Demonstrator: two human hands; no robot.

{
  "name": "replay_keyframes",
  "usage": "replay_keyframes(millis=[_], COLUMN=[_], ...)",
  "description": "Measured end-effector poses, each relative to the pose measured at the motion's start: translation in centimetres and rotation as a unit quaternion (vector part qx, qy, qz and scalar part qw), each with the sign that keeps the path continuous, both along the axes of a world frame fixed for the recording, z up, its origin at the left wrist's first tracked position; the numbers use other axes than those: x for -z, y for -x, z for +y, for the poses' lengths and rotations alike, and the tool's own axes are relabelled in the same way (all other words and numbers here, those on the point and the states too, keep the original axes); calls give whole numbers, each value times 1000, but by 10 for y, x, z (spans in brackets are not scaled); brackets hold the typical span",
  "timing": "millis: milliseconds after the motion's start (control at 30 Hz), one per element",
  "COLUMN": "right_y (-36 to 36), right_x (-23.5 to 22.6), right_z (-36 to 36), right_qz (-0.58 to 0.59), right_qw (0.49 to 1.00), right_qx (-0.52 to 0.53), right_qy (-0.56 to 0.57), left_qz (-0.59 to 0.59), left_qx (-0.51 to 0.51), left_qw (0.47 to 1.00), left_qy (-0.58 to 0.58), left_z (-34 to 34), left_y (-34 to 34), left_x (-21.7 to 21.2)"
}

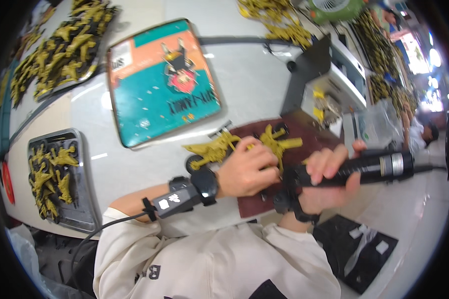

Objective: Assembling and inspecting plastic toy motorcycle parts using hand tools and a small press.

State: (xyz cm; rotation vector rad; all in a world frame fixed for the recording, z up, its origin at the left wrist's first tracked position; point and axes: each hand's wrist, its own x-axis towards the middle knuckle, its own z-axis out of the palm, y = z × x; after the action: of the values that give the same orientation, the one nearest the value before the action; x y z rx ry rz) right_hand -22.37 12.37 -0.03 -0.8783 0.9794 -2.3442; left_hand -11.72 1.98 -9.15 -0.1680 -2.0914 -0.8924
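Observation:
My left hand (248,168) is closed, its bent fingers on a yellow toy motorcycle (212,150) with black wheels. Some of the toy is hidden under the hand. A second yellow toy motorcycle piece (283,144) lies just right of the fingers, and I cannot tell whether the two are joined. In my right hand (329,179) is a black electric screwdriver (371,167), held level with its cord leading off to the right. Its tip end points left toward the toy and is partly hidden. Under the work lies a dark red mat (257,203).
A metal tray (87,199) of yellow toy motorcycles stands at the left, a fuller heap (70,55) behind it. Ahead lies a teal and orange board (157,109). To the right stands a grey-white box (334,84) with small yellow parts; a green fan (334,7) is farther back.

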Motion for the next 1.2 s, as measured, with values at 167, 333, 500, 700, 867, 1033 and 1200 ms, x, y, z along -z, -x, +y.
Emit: replay_keyframes(millis=[167,333,500,700,867,1033,1200], right_y=[-4,-8,-4,-8,-10,-7,-4], right_x=[-16,-25,-31,-29,-23,-18,-18], right_z=[5,3,4,4,2,16,22], right_qz=[41,50,79,81,67,63,74], right_qw=[992,991,988,990,992,996,994], right_qx=[114,112,121,112,109,64,77], right_qy=[36,48,51,42,23,-7,-12], left_qz=[4,-17,-23,-36,-50,-27,-30], left_qx=[-20,-41,-56,-40,-19,-27,-8], left_qw=[1000,999,998,999,997,994,996], left_qy=[-15,-24,-8,8,47,102,88], left_z=[1,5,4,6,2,5,6], left_y=[0,-4,-6,-4,-6,-2,2], left_x=[-5,-10,-9,-8,-2,3,8])
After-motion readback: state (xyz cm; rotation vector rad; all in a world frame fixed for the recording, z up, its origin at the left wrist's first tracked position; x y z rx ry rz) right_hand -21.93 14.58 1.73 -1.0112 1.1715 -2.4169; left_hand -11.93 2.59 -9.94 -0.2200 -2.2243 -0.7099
